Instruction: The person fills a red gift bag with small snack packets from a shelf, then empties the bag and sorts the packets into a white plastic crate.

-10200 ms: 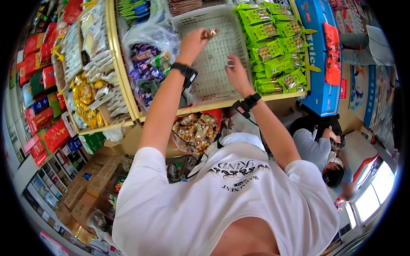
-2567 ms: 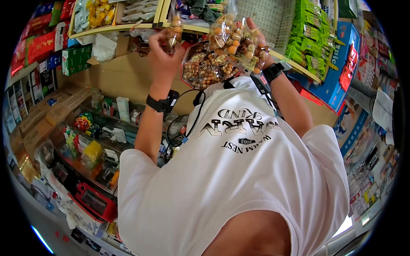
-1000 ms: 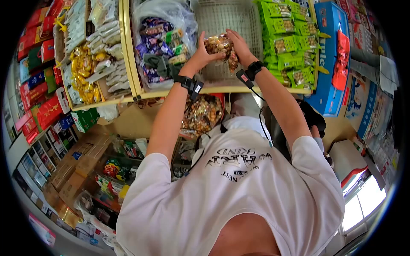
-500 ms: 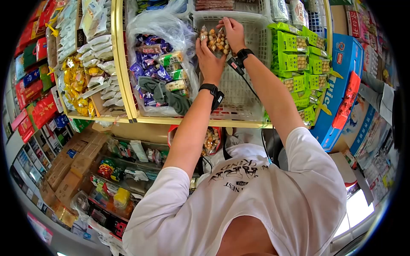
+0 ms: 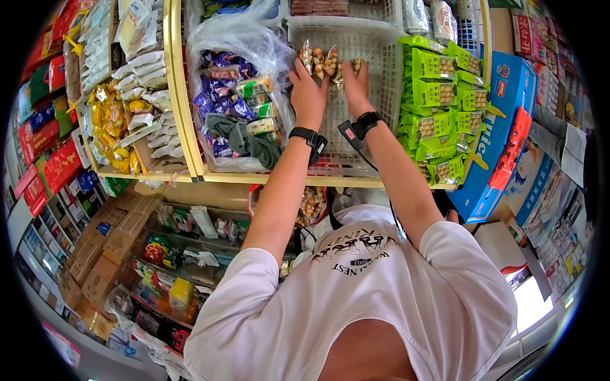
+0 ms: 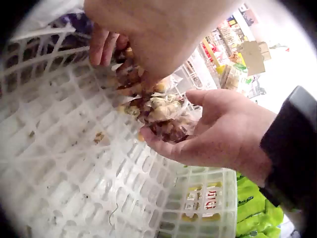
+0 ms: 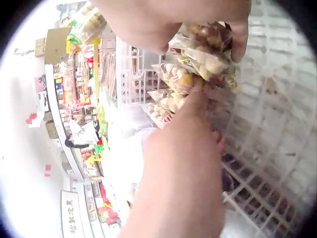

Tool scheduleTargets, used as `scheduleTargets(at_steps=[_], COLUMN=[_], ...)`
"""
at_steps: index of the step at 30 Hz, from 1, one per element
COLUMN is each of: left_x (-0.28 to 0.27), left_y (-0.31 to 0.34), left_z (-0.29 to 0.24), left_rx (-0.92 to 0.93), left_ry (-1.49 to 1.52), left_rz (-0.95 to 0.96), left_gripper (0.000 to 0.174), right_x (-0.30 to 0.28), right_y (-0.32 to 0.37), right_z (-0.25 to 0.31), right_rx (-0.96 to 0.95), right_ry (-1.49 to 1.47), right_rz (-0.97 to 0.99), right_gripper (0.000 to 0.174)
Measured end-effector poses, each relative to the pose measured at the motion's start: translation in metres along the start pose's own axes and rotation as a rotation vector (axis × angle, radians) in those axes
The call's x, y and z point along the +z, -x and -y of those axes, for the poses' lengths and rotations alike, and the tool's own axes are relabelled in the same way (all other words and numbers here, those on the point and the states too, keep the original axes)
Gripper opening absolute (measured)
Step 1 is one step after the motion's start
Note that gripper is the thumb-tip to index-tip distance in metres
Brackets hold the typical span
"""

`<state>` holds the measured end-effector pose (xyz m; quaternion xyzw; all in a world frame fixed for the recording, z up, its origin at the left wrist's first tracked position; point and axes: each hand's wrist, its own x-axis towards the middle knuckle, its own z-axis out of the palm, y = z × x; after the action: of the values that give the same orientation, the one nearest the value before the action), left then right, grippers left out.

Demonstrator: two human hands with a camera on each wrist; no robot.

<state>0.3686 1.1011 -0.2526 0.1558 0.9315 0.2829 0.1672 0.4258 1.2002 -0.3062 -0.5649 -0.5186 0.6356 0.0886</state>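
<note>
Several small clear packets of round brown-and-cream snacks (image 5: 323,61) are in the back part of a white plastic mesh basket (image 5: 349,143). My left hand (image 5: 309,96) holds a row of them from the near side, its fingers curled at their edge in the left wrist view. To its right, my right hand (image 5: 357,87) grips another snack packet (image 7: 205,59) between thumb and fingers. In the left wrist view that right hand (image 6: 220,124) stands close beside the row. The left hand (image 7: 181,148) partly hides the packets in the right wrist view.
Left of the basket lies a clear bag of purple-wrapped sweets (image 5: 222,95) with a dark cloth (image 5: 244,140). Green snack packets (image 5: 438,114) fill the right side. Below the yellow shelf edge (image 5: 286,180) stands a red-rimmed container of similar packets (image 5: 312,204).
The hands carried packets up from the red-rimmed container into the basket. In the last half second my right hand has drawn nearer and slightly right, apart from the left hand's row.
</note>
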Motion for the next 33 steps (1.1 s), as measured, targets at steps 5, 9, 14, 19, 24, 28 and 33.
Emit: scheduleTargets(at_steps=[5, 9, 14, 19, 24, 28, 33], left_x=[0.004, 0.011, 0.025, 0.025, 0.028, 0.024, 0.038], left_y=[-0.013, -0.026, -0.021, -0.015, -0.013, -0.018, -0.039], left_z=[-0.003, -0.003, 0.012, 0.012, 0.02, 0.023, 0.028], left_rx=[-0.165, -0.194, -0.11, -0.112, -0.048, 0.056, -0.067], left_ry=[0.013, 0.289, 0.726, 0.774, 0.83, 0.926, 1.037], left_rz=[0.186, 0.197, 0.14, 0.182, 0.198, 0.182, 0.139], left_gripper=[0.087, 0.09, 0.076, 0.079, 0.081, 0.083, 0.093], right_x=[-0.001, 0.004, 0.001, -0.006, -0.012, -0.007, 0.013], right_y=[-0.021, -0.025, -0.026, -0.017, -0.014, -0.019, -0.034], right_z=[-0.001, 0.009, 0.03, 0.033, 0.037, 0.037, 0.022], right_rx=[-0.051, -0.181, -0.251, -0.271, -0.233, -0.316, -0.371], right_ry=[0.003, 0.017, -0.052, -0.065, -0.056, -0.13, -0.024], right_rz=[0.141, 0.095, 0.112, 0.097, 0.13, 0.133, 0.148], right_gripper=[0.08, 0.079, 0.073, 0.067, 0.067, 0.067, 0.072])
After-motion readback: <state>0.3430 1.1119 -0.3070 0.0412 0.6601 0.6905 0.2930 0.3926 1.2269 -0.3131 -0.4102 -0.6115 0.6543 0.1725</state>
